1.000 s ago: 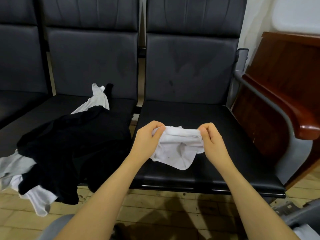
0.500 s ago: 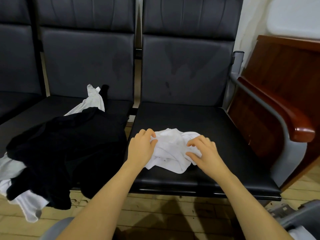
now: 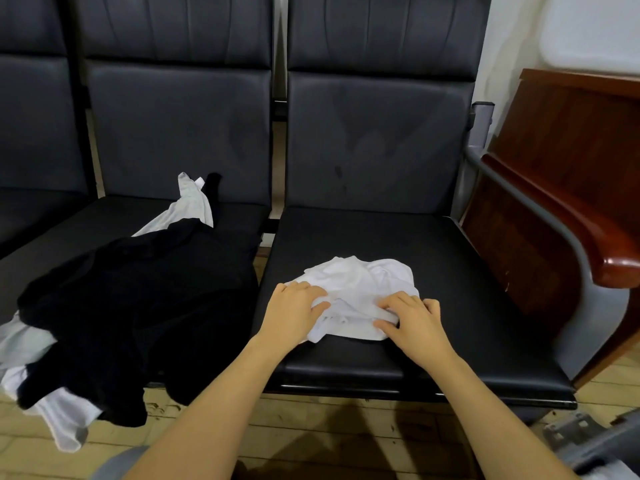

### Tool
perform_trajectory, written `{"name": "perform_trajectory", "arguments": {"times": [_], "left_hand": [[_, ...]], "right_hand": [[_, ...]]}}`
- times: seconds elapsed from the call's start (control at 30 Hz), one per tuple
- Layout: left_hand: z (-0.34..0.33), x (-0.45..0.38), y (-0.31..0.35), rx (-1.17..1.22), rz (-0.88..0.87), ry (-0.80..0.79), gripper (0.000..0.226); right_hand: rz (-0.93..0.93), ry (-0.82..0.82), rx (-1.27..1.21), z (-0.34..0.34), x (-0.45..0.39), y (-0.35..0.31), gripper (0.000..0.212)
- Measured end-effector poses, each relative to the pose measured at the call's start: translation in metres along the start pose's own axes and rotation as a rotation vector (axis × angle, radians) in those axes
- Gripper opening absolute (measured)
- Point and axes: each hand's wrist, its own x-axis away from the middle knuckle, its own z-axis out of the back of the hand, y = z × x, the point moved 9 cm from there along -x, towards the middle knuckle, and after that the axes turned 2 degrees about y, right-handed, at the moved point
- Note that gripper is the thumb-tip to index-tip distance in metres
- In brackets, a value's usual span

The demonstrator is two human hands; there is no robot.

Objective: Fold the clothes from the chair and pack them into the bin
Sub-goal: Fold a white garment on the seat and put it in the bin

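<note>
A small white garment (image 3: 360,285) lies crumpled on the seat of the right black chair (image 3: 450,271). My left hand (image 3: 294,311) rests on its left edge with fingers laid over the cloth. My right hand (image 3: 412,318) presses on its front right part, fingers spread and fairly straight. On the middle chair's seat (image 3: 235,216) to the left lies a heap of black clothes (image 3: 138,299), with white clothes (image 3: 194,206) under and behind it. A white piece (image 3: 62,420) hangs over that seat's front edge.
A brown wooden armrest on a grey frame (image 3: 588,244) borders the right chair. Part of a grey object (image 3: 588,445) shows at the bottom right on the wooden floor (image 3: 329,427). A third black seat (image 3: 31,213) is at far left.
The white garment was held up between both hands; it now lies on the right seat, and both hands have come down onto it and flattened out.
</note>
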Motion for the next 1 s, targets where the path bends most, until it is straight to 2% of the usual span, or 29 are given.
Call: {"name": "perform_trajectory", "arguments": {"times": [0.1,0.17,0.3,0.43,0.5,0.63,0.7,0.77,0.93,1.0], "left_hand": [[0.013,-0.004,0.003,0.221,0.050,0.059,0.033],[0.024,-0.006,0.007,0.259,0.079,0.089,0.025],[0.045,-0.008,0.007,0.323,0.114,0.197,0.020],[0.058,-0.009,0.016,0.439,0.124,0.250,0.019],[0.060,-0.009,0.027,0.485,0.114,0.226,0.018],[0.035,-0.005,0.058,0.644,0.085,-0.040,0.018],[0.024,-0.002,0.067,0.589,0.051,-0.113,0.021],[0.018,-0.003,0.063,0.518,0.040,-0.109,0.027],[0.005,-0.004,0.008,0.160,0.143,-0.063,0.032],[0.002,-0.001,-0.008,0.142,0.163,-0.066,0.032]], "right_hand": [[-0.021,0.001,0.007,0.001,-0.002,0.003,0.022],[-0.005,-0.007,-0.019,0.002,-0.003,0.003,0.018],[-0.036,-0.008,-0.226,0.021,-0.001,0.008,0.008],[-0.066,0.065,-0.374,0.053,0.006,0.014,0.027],[-0.027,0.173,-0.443,0.073,0.012,0.015,0.026],[-0.033,0.344,-0.521,0.095,0.025,0.029,0.020],[-0.069,0.377,-0.494,0.097,0.030,0.038,0.019],[-0.119,0.363,-0.504,0.094,0.032,0.044,0.020],[-0.233,0.231,-0.667,0.068,0.025,0.027,0.022],[-0.224,0.152,-0.561,0.054,0.015,0.012,0.022]]}}
